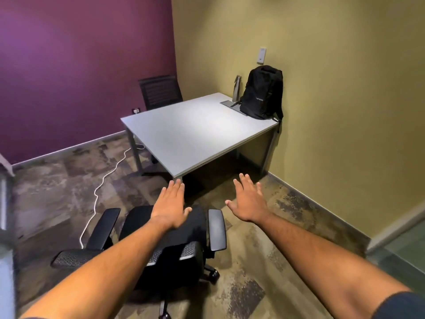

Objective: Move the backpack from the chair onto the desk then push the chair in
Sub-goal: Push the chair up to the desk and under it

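The black backpack (262, 93) stands upright on the far right corner of the grey desk (188, 137), leaning against the yellow wall. A black office chair (184, 236) with two armrests and a mesh backrest stands on the carpet in front of the desk, pulled out, its seat bare. My left hand (171, 204) hovers flat over the seat, fingers apart, holding nothing. My right hand (249, 201) is spread open above the floor, just right of the chair's right armrest, also holding nothing.
A metal bottle (236, 88) stands beside the backpack, near a grey cable flap in the desk. A second black chair (161, 92) sits behind the desk against the purple wall. A white cable (101, 185) snakes across the carpet left of the chair.
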